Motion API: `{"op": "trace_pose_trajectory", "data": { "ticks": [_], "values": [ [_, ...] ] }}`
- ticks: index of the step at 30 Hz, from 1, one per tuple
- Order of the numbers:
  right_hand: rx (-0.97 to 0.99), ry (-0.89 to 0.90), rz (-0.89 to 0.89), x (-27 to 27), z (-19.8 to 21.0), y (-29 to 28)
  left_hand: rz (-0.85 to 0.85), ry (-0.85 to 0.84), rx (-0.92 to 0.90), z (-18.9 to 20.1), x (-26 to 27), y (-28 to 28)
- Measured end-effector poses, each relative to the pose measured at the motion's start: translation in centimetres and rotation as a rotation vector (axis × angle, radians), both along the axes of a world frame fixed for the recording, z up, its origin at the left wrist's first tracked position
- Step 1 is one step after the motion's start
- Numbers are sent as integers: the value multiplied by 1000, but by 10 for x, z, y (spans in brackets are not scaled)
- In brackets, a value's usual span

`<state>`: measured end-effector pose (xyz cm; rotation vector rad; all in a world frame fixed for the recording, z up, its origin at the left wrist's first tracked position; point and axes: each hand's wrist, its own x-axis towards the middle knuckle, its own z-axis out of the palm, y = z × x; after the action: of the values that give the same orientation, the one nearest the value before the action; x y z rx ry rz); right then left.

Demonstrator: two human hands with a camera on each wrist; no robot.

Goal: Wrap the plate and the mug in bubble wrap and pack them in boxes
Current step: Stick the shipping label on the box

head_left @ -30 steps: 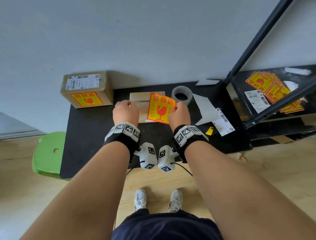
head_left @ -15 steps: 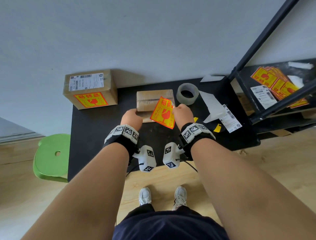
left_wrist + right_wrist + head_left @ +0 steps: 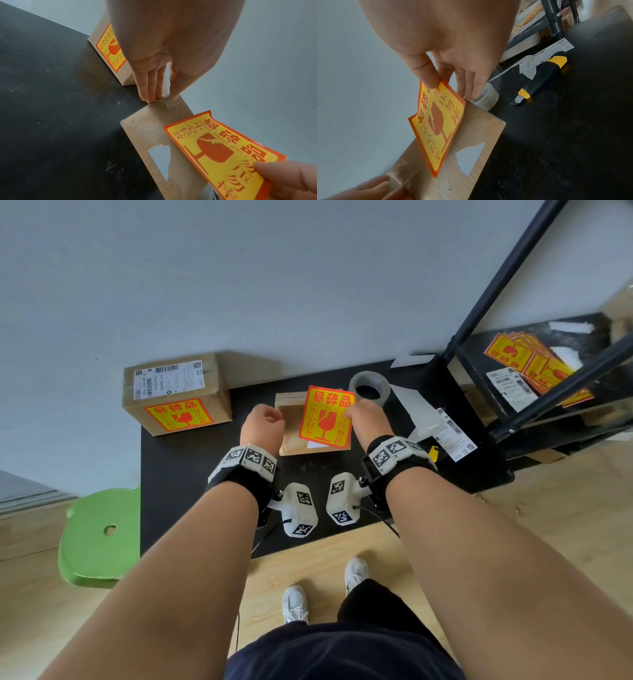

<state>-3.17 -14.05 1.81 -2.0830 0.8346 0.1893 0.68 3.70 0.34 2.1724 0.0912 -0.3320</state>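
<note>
A small cardboard box (image 3: 289,422) lies mid-table, with a torn white patch on its top (image 3: 471,135). My left hand (image 3: 262,422) grips its far left corner, fingertips on one side and thumb on the other (image 3: 161,97). My right hand (image 3: 363,419) pinches the right edge of an orange-and-yellow fragile sticker (image 3: 325,416) between thumb and forefinger (image 3: 436,81). The sticker (image 3: 223,152) slants over the box top, its near edge touching the cardboard (image 3: 154,128). No plate or mug shows.
A larger sealed box (image 3: 174,395) with a shipping label and fragile sticker stands at the table's back left. A tape roll (image 3: 369,388), a utility knife (image 3: 541,77) and loose labels (image 3: 452,433) lie right. A black rack holds more stickers (image 3: 534,364). A green stool (image 3: 99,539) stands left.
My left hand has let go of the sticker and taken the box's left corner. My right hand has lowered the sticker onto the box top.
</note>
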Motion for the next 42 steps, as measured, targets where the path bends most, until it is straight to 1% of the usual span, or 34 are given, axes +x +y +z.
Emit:
{"op": "trace_pose_trajectory", "data": {
  "ticks": [2, 6, 8, 10, 14, 17, 19, 28, 34, 42],
  "values": [
    [4, -5, 59, 5, 2, -2, -35, -1, 25, 2, 5, -5],
    [-10, -1, 204, 21, 6, -6, -30, 29, 38, 5, 20, -16],
    [-15, 8, 266, 28, 6, -11, -14, 39, 26, 3, 25, -21],
    [-9, -1, 289, 35, 5, -15, 18, 34, 5, 1, 28, -24],
    [43, -62, 252, 43, -3, -19, 80, 20, 41, -6, 33, -29],
    [88, -140, 77, 45, -17, -22, 125, 31, 82, -13, 35, -33],
    [74, -153, 32, 47, -28, -24, 144, 30, 87, -17, 36, -35],
    [-64, -69, 47, 55, -50, -26, 118, 49, 111, -23, 42, -32],
    [-43, -43, -4, 57, -57, -26, 124, 51, 107, -26, 44, -32],
    [-25, -56, -4, 61, -63, -26, 96, 57, 51, -26, 47, -27]
  ]
}}
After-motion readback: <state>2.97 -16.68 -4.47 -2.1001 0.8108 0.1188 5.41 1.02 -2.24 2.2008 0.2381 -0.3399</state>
